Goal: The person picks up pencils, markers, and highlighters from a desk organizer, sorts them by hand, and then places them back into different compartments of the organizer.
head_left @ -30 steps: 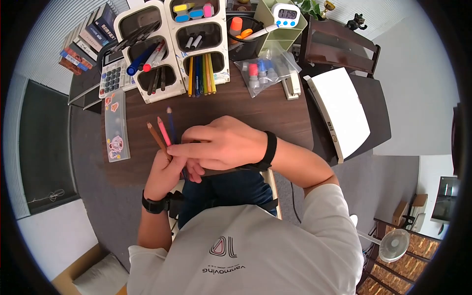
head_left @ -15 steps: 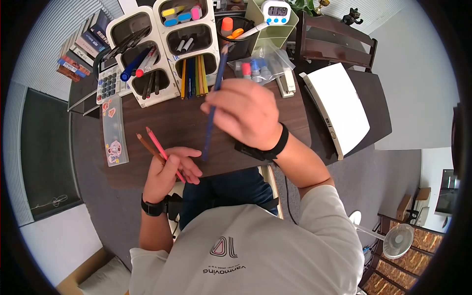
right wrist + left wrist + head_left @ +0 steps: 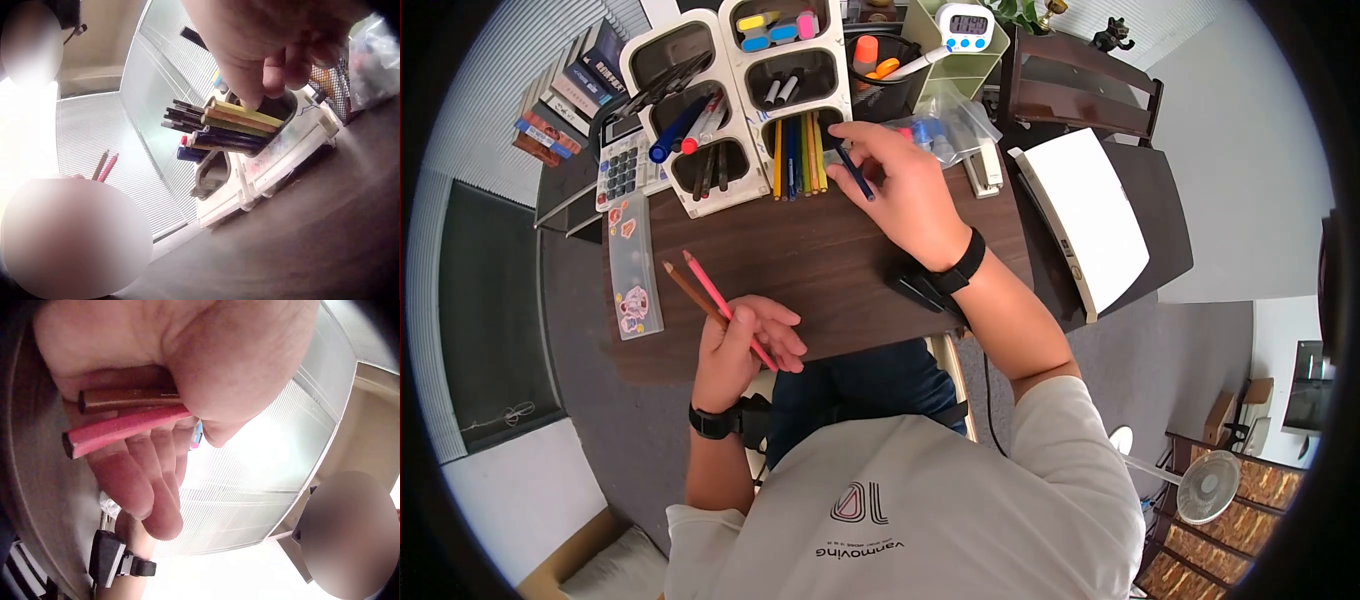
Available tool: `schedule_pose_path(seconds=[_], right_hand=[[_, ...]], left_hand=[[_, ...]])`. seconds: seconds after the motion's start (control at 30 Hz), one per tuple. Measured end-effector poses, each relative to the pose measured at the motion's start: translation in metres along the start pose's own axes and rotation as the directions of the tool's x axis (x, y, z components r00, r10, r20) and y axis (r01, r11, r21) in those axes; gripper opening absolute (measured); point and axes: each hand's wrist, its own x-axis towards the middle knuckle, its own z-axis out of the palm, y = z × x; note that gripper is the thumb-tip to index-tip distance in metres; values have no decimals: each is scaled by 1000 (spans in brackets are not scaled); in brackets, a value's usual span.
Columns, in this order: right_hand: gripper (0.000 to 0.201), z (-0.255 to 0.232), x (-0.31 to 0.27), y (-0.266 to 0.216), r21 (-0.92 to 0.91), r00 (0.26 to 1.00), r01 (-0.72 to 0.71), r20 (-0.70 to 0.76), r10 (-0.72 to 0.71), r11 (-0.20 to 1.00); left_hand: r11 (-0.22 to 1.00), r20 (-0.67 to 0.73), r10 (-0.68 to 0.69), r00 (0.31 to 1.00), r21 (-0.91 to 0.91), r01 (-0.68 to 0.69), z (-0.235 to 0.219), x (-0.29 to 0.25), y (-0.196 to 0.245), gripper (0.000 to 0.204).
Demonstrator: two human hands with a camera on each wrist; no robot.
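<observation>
Wooden blue pencil (image 3: 855,172) pinched in right hand (image 3: 905,190); left hand (image 3: 740,350) grips two.

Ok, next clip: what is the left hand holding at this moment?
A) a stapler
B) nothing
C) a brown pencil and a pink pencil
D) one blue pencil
C: the left hand grips a brown pencil and a pink pencil together, both also seen in its palm in the left wrist view; the blue pencil is in the right hand, at the organiser.
</observation>
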Motion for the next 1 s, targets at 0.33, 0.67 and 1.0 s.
schedule_pose_path(seconds=[0.33,0.67,1.0], right_hand=[[26,2,-1,5,128,999,-36,9,35,991],[16,-1,-8,-14,171,894,439,14,-448,882],[31,16,-29,-42,304,690,672,77,-720,676]], left_hand=[[999,2,1,1000,-43,-1,-3,2,-2,63],[981,-76,6,997,-194,-21,7,17,-2,69],[912,-82,-4,997,-409,-30,31,31,-2,73]])
